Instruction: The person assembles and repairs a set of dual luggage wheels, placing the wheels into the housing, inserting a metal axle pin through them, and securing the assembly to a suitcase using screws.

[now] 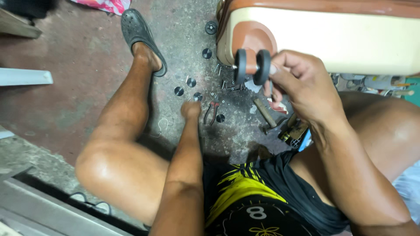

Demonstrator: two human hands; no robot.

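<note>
Head view: hands (pixel 306 87), suitcase wheel (pixel 252 66)

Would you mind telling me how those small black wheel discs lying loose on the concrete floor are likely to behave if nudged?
The loose black wheel discs look round and flat, so lying on their faces they would probably slide rather than roll. Tipped on edge, they would likely roll away. They look small and probably light, so the left hand, which reaches among them, could scatter them. The gritty concrete floor may slow sliding.

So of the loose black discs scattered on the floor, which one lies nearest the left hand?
The disc just above the left hand, almost touching its fingertips; the others lie farther up or aside.
</note>
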